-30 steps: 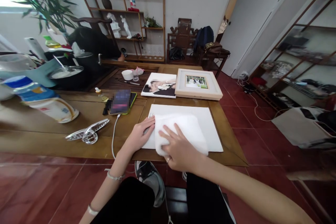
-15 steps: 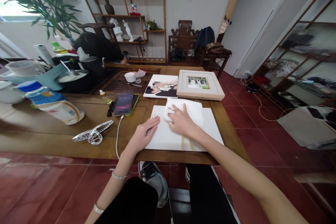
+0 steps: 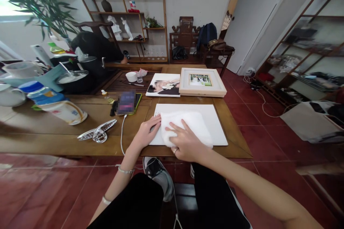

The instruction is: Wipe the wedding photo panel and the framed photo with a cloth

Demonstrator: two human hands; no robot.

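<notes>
A white folded towel (image 3: 199, 125) lies on a flat white board (image 3: 220, 128) at the table's near edge. Two spread fingers of my right hand (image 3: 185, 143) press on the towel, while a ringed finger bends at its near left edge; this hand holds the towel against the board. My left hand (image 3: 147, 130) rests with fingers stretched out on the board's left side, fingertips beside the towel. Behind the board are a white photo panel (image 3: 163, 91) and a pale wooden picture frame (image 3: 185, 90) with a small photo inside.
On the wooden table (image 3: 134, 128), left of the board, lie a phone (image 3: 126, 103) with a white cable and a shiny silver clip-like object (image 3: 100, 133). A blue-capped bottle (image 3: 59, 105) and a pot (image 3: 72, 78) stand farther left. A person in black leans beyond the table.
My right hand has drawn the towel nearer and slightly left, over the board's front edge. The yellowish streaks on the board are now covered. My left hand stays on the left side.
</notes>
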